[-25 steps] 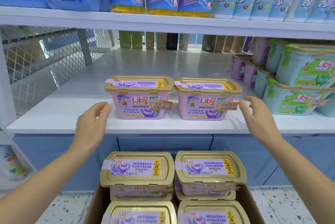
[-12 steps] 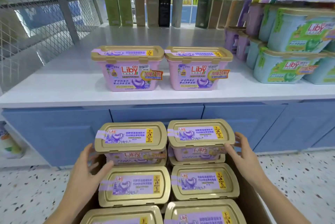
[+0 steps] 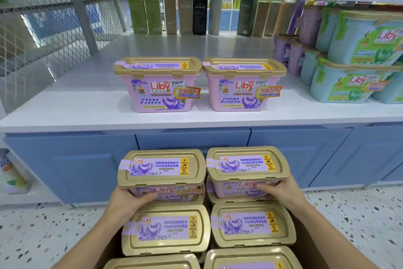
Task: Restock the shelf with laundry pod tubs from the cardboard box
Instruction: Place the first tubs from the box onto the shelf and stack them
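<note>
Gripping one tub apiece: left hand (image 3: 130,202) curled round the near side of the left top tub (image 3: 162,169), thumb lying across its label face; right hand (image 3: 283,190) wrapped the same way round the near side of the right top tub (image 3: 247,165). Both tubs side by side at the top of the stack in the cardboard box (image 3: 309,255), below the front of the shelf (image 3: 65,114); impossible to tell whether lifted clear of the tubs beneath or resting on them.

Judged as early going. Done: two pink tubs already on the shelf, the left shelved tub (image 3: 161,92) and the right shelved tub (image 3: 244,92), labels forward, nearly touching, set back a little from the front edge. Left to do: carrying the held pair up, then the remainder of the box. Open board showing left of and behind the shelved pair.

Counted in the box: six gold lids seen from above, namely the held pair, a lower pair just nearer (image 3: 166,230), and a third pair cut by the bottom edge (image 3: 250,260). Slivers of further lids under the held pair, so more than six in all, exact number hidden.

Counted on the shelf: two of the task's kind. To the right, pale blue tubs (image 3: 349,85) with green labels, stacked, and lilac tubs (image 3: 283,50) behind them, both groups too cropped and overlapped for a sure count
</note>
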The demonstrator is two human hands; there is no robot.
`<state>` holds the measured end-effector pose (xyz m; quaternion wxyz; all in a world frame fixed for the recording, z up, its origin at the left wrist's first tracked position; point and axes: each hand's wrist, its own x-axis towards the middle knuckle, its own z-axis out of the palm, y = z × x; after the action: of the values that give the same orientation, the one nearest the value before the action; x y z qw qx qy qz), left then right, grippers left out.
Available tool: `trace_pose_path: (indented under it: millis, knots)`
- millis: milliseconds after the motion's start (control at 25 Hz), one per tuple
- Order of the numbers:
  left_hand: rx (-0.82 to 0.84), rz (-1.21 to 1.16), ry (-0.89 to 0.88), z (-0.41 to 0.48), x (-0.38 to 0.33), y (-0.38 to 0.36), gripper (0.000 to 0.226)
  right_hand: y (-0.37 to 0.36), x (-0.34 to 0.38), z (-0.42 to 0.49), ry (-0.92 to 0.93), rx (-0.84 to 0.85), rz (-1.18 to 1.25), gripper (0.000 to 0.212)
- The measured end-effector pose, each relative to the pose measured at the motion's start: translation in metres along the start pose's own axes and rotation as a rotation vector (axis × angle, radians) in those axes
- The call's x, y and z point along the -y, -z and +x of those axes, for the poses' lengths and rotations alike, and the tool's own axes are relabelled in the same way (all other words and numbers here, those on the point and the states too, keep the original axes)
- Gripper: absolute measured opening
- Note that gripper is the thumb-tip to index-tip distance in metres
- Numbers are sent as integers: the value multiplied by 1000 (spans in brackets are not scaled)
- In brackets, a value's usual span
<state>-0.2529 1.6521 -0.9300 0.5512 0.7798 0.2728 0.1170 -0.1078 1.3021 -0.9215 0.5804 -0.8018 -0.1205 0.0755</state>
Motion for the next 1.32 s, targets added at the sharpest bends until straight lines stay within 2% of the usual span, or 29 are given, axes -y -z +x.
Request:
trace_pose_path:
  millis: [80, 200, 320, 480, 600, 760, 880, 960, 1040, 1080, 1240, 1320]
  knots:
    - [-3, -47, 9, 2, 0, -5, 40, -3, 4, 1, 3, -12, 38, 73]
    - [-42, -55, -3, 2, 2, -7, 36, -2, 7, -3, 14, -30, 30, 74]
    - [-94, -37, -43, -3, 0, -4, 41, 3, 8, -11, 47, -76, 1, 79]
    - [-126, 12, -68, -10, -12, 0, 62, 12, 20, -23, 27, -127, 9, 83]
    - [-174, 33, -87, -20, -31, 6, 57, 20, 39, -30, 35, -176, 10, 81]
    - [-214, 3, -132, -34, -75, 23, 67, 36, 74, -33, 44, -254, -1, 87]
    - [-229, -46, -190, -42, -112, 38, 67, 49, 113, -31, 133, -279, 46, 88]
    - [-240, -87, -240, -41, -141, 50, 65, 57, 145, -26, 195, -315, 59, 75]
    - [-252, -108, -307, -38, -173, 61, 60, 65, 177, -16, 260, -326, 87, 36]
    - [-263, -107, -339, -36, -190, 65, 58, 69, 193, -9, 292, -342, 85, 26]
    - [-258, -126, -403, -4, -237, 86, 43, 71, 251, 19, 369, -364, 101, 24]
    - [-236, -137, -418, 17, -249, 93, 59, 64, 270, 30, 377, -338, 182, 38]
